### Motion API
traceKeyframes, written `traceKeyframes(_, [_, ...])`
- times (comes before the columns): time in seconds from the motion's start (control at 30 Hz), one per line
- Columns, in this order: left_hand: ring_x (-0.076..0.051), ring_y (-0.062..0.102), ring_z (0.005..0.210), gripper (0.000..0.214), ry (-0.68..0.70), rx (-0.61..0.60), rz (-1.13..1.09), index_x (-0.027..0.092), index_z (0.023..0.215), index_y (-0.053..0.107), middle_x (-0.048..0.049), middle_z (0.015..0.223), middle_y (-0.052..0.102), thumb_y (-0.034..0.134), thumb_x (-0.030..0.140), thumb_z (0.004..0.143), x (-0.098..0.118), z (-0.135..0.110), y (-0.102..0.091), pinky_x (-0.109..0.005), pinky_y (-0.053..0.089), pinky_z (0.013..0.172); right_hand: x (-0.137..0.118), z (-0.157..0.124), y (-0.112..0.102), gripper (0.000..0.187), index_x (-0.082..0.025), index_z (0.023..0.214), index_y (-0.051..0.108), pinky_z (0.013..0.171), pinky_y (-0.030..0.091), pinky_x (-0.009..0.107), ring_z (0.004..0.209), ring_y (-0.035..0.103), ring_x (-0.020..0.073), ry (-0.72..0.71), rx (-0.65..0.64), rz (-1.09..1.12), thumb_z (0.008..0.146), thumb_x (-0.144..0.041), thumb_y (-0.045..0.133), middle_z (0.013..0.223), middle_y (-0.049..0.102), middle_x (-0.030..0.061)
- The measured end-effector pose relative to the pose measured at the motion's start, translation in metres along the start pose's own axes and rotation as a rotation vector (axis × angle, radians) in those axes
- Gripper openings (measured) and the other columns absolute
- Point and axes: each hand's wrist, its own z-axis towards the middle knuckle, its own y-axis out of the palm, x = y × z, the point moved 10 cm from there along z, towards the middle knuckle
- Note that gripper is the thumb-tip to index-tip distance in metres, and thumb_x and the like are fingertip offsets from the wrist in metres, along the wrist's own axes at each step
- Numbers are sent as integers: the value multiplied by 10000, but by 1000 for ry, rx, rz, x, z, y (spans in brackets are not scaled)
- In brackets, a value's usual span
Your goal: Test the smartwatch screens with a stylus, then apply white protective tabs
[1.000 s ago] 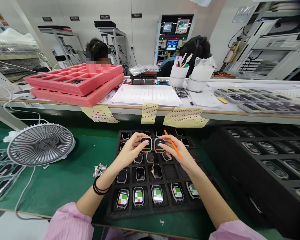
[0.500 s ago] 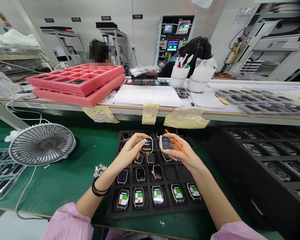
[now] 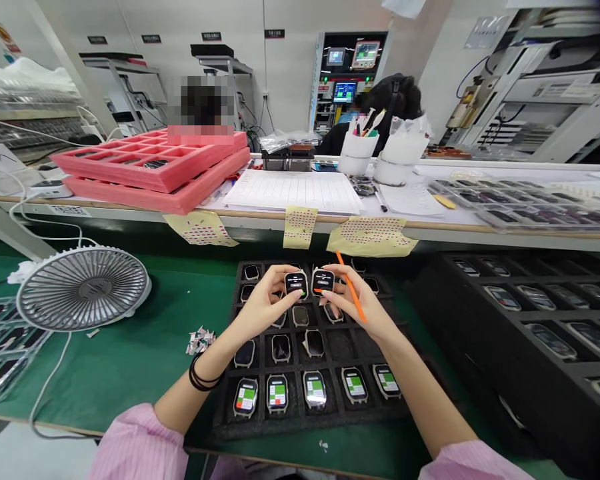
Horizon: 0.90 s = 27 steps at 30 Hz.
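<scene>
Above a black foam tray (image 3: 300, 427), my left hand (image 3: 266, 303) is closed on a smartwatch body (image 3: 295, 283) with a lit screen, its thumb on the lower edge of the face. My right hand (image 3: 363, 303) grips a second smartwatch body (image 3: 323, 283), also lit, with white text on black. An orange stick-like tool (image 3: 351, 287) is tucked in the fingers of that same hand. Both watches are side by side, faces toward me. In the tray's front row, several watches (image 3: 315, 389) show green and white screens; those behind (image 3: 281, 348) are dark.
A round grey fan (image 3: 85, 288) stands at left, near a small heap of scraps (image 3: 200, 340). More watches fill a black foam stack (image 3: 480, 373) at right. Red foam trays (image 3: 155, 180), paper sheets (image 3: 293, 192) and white cups (image 3: 357, 153) sit on the shelf. Two people are beyond it.
The two watches have come closer together. The right one has turned to face me, the left has tilted, and my left thumb has shifted lower on its face. The orange tool stands steeper.
</scene>
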Motion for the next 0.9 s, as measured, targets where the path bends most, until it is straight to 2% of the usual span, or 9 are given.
traceKeyframes(0.07, [-166,615,890,425,-16,3,14,203,1119,502,-75,1090,633,714,374,793,-1,0,0,-243,478,688,0,0,1,383,-265,1144,525,474,499,249,690,639,145,4,-7,-19,821,-367,703,1035,563,48])
traceKeyframes(0.33, [-150,604,877,404,-18,19,26,199,1097,505,-66,1085,636,721,339,785,-3,0,-1,-246,468,732,0,0,-1,380,-260,1114,527,449,477,243,683,660,155,1,9,-4,804,-376,715,1054,580,55])
traceKeyframes(0.53, [-171,608,916,449,-12,5,71,205,1123,501,-85,1133,627,738,349,770,-3,-1,1,-200,417,599,3,0,-1,392,-260,1123,532,451,478,243,698,666,159,4,8,-3,799,-370,722,1087,595,65])
traceKeyframes(0.77, [-158,613,877,349,3,9,15,205,1114,509,-74,1105,630,624,415,860,-4,0,2,-219,481,632,5,1,-4,372,-248,1096,550,431,442,235,650,666,145,10,45,7,796,-385,721,1071,610,64])
traceKeyframes(0.9, [-132,592,795,351,3,22,11,198,1085,524,-69,1080,630,624,443,855,-5,1,1,-205,458,588,4,0,-6,344,-237,1052,570,419,424,231,580,638,113,23,84,-4,790,-402,721,1035,621,48])
